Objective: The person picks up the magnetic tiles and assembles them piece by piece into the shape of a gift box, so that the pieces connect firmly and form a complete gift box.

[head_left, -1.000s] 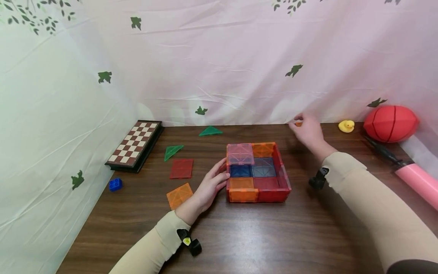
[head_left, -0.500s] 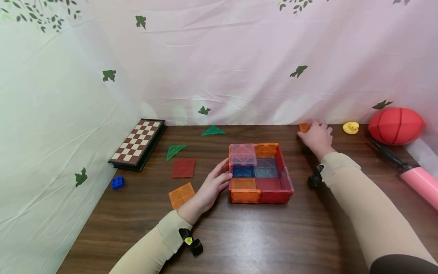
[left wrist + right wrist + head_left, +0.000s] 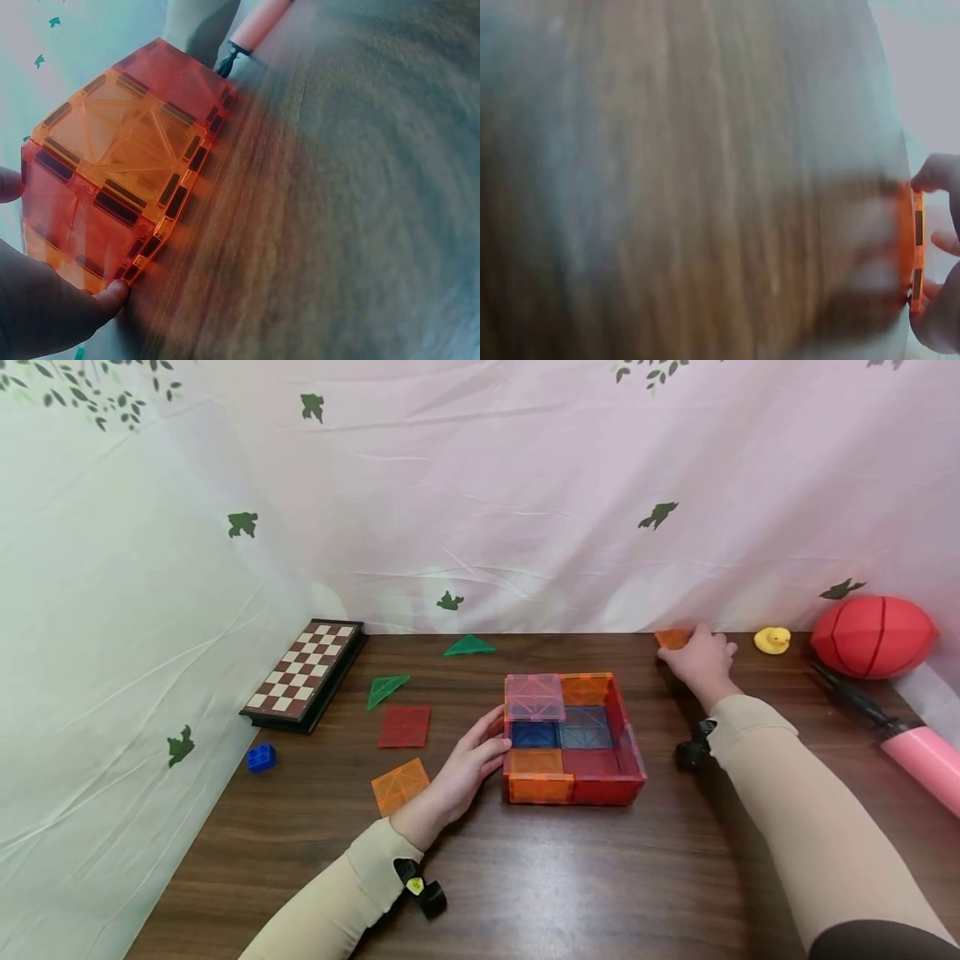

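Now R hand (image 3: 701, 662) down on orange tile (image 3: 671, 639), prob. gripping, L hand (image 3: 465, 768) unmoved

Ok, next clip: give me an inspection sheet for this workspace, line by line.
Surface: dark wood-grain table.
Job's things: open tile box of coloured magnetic tiles at centre; small orange tile at the far edge.
Clutter: chessboard, blue brick, two green triangles, red tile, orange tile, yellow duck, red ball, pink pump.
Hands: left hand rests against the box's left side; right hand pinches the small orange tile.
Cables: nothing seen.
Surroundings: pale sheets with a green leaf print behind and left.
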A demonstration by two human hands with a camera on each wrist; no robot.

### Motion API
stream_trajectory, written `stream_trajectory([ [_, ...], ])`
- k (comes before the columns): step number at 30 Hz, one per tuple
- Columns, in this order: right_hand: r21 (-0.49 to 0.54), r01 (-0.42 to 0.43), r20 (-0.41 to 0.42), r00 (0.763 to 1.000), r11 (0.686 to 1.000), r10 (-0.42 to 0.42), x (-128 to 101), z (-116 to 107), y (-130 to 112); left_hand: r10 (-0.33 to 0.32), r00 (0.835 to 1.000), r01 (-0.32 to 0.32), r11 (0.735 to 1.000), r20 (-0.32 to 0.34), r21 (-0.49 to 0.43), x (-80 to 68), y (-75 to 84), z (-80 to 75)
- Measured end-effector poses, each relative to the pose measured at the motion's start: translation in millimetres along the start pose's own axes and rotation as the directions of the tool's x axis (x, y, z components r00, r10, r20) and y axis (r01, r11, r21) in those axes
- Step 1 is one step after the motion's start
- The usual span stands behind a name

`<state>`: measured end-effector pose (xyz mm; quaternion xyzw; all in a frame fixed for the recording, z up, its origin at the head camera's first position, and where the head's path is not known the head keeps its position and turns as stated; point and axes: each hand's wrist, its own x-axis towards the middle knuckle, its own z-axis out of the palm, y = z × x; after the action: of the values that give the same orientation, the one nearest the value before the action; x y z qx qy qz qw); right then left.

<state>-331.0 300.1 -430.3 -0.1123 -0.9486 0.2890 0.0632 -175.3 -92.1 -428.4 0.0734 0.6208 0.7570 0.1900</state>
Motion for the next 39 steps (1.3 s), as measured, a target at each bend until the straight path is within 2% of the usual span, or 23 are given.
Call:
stream_trajectory([
  [6,0.092,0.136,0.004,0.991,0.986,-0.137,-1,-9,1,0.007,1.000,-0.007,1.000,0.003,-0.004,0.3,0.4,-0.1],
  [9,0.153,0.191,0.048,0.978,0.970,-0.201,-5,-17,-8,0.012,1.000,-0.012,1.000,0.002,-0.008,0.1,0.9,-0.7],
  [14,0.240,0.271,0.145,0.940,0.932,-0.310,-24,-31,-32,0.013,1.000,-0.013,1.000,-0.005,0.001,-0.3,2.1,-1.4],
  [18,0.264,0.382,0.183,0.882,0.886,-0.434,-46,-35,-50,0.008,1.000,-0.008,1.000,-0.004,0.009,-0.4,1.7,-1.7],
  [23,0.286,0.521,0.200,0.789,0.805,-0.581,-71,-33,-64,0.005,1.000,-0.005,1.000,-0.002,0.011,-0.8,2.1,-1.1],
  [32,0.331,0.639,0.272,0.640,0.694,-0.719,-94,-29,-73,0.002,1.000,-0.002,1.000,0.001,0.009,-1.3,2.5,0.5],
  [35,0.342,0.665,0.278,0.603,0.664,-0.748,-96,-26,-73,0.001,1.000,-0.001,1.000,0.003,0.007,-1.3,1.9,0.8],
  [39,0.350,0.681,0.290,0.574,0.643,-0.766,-97,-23,-74,0.003,1.000,-0.003,1.000,0.005,0.006,-1.2,0.9,1.4],
])
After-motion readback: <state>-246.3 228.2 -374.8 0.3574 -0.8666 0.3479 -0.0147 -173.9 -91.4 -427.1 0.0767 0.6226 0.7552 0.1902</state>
